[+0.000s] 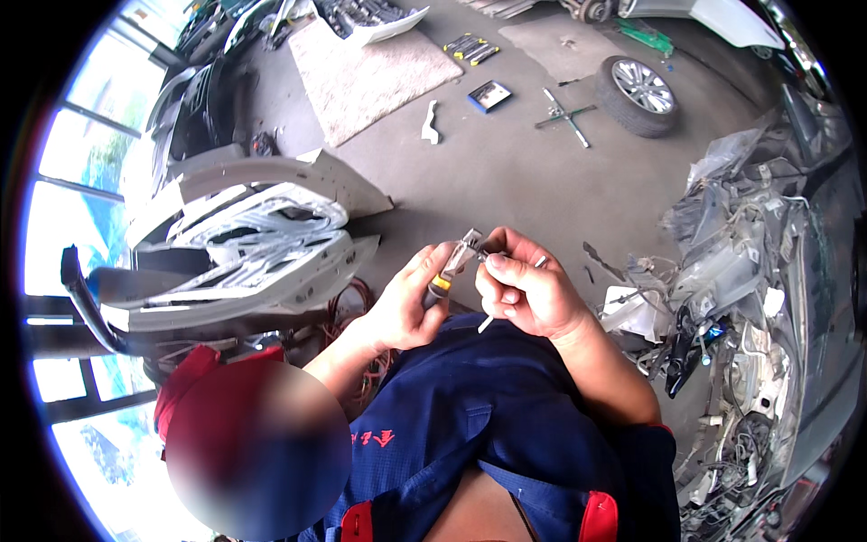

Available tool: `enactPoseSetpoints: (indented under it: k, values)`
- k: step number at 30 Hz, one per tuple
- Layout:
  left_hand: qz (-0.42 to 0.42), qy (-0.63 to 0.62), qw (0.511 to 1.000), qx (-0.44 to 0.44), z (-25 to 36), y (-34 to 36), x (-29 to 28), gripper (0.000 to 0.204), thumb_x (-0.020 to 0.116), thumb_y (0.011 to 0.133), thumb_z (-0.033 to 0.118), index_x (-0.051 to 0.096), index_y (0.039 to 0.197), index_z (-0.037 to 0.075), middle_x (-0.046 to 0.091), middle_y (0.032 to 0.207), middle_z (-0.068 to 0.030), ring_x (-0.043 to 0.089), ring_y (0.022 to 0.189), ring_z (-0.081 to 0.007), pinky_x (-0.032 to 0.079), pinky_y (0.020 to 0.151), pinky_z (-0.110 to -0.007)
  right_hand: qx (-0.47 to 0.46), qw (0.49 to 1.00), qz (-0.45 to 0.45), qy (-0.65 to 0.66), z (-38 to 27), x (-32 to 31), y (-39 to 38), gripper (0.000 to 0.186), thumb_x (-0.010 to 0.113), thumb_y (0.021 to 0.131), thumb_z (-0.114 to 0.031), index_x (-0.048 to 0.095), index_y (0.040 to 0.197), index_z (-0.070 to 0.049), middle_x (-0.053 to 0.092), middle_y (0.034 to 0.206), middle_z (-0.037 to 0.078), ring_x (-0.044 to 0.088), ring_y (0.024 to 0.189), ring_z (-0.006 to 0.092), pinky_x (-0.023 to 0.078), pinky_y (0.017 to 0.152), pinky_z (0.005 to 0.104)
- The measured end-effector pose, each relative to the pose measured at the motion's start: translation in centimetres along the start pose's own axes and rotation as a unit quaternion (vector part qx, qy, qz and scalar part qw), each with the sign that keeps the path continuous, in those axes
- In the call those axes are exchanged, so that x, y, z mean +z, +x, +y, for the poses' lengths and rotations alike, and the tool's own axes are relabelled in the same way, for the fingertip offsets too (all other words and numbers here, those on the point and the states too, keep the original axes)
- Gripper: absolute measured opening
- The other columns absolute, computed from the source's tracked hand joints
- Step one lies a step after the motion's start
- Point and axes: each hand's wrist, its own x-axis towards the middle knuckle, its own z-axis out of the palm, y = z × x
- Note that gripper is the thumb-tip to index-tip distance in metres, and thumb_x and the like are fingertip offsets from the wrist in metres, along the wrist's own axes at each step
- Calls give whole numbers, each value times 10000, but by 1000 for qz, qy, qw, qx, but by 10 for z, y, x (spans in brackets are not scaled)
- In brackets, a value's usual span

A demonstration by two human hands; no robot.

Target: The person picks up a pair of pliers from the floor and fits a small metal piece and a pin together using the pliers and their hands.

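Observation:
My left hand [414, 303] is closed around a pliers-like hand tool [440, 287] with a dark grey and yellow handle. Its metal head points up and away from me, toward my right fingertips. My right hand [533, 294] is closed too, pinching a thin pale strip [486, 323] whose ends stick out below and above the fingers. Thumb and forefinger of that hand meet at the tool's head, where a small dark piece shows; I cannot make out what it is. Both hands are close together in front of my dark blue jacket.
Car door panels [262, 244] lean at the left. A wheel [639, 95], a cross-shaped lug wrench [566, 117], a small blue box [489, 96] and a pale mat [361, 77] lie on the floor ahead. Stripped car-body wreckage [731, 262] with wiring stands at the right.

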Motion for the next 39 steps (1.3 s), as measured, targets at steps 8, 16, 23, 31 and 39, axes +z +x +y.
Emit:
enactPoseSetpoints:
  k: [8, 16, 23, 31, 39]
  values:
    - [-122, 73, 988, 65, -14, 56, -49, 914, 683, 627, -1, 453, 1509, -59, 587, 1354, -260, 609, 1179, -475, 530, 1048, -518, 56, 978, -94, 175, -12, 1, 7, 126, 537, 1142, -208, 636, 1202, -157, 491, 741, -11, 408, 615, 64, 384, 483, 216]
    - [-136, 65, 987, 47, -22, 57, -82, 888, 664, 661, -12, 442, 1520, -60, 579, 1376, -270, 606, 1192, -478, 529, 1054, -501, -149, 982, -22, -113, -2, 20, 41, 139, 604, 1115, -146, 495, 1039, -106, 496, 734, -28, 415, 597, 39, 371, 510, 221]
    - [-129, -94, 969, -191, -27, 41, -81, 826, 562, 821, -27, 335, 1613, -79, 611, 1365, -272, 625, 1249, -391, 484, 1121, -414, -408, 399, 47, -820, -17, -6, 90, 171, 741, 948, -8, 580, 1005, -9, 670, 797, 162, 646, 642, 382, 569, 653, 449]
    - [-64, -105, 986, -110, -52, 25, -91, 846, 534, 844, -87, 306, 1655, -10, 629, 1270, -164, 622, 1183, -272, 469, 1097, -383, -169, 946, 62, -270, -8, 25, 86, 94, 608, 1101, -130, 529, 1084, -82, 595, 786, 30, 497, 631, 65, 414, 554, 247]
    - [-43, -48, 998, -26, -56, 27, -93, 898, 538, 785, -104, 313, 1649, -7, 600, 1314, -255, 622, 1200, -411, 492, 1088, -454, -56, 998, 31, -28, -10, 41, 91, 93, 557, 1122, -181, 553, 1058, -114, 531, 769, 18, 420, 629, 68, 368, 535, 237]
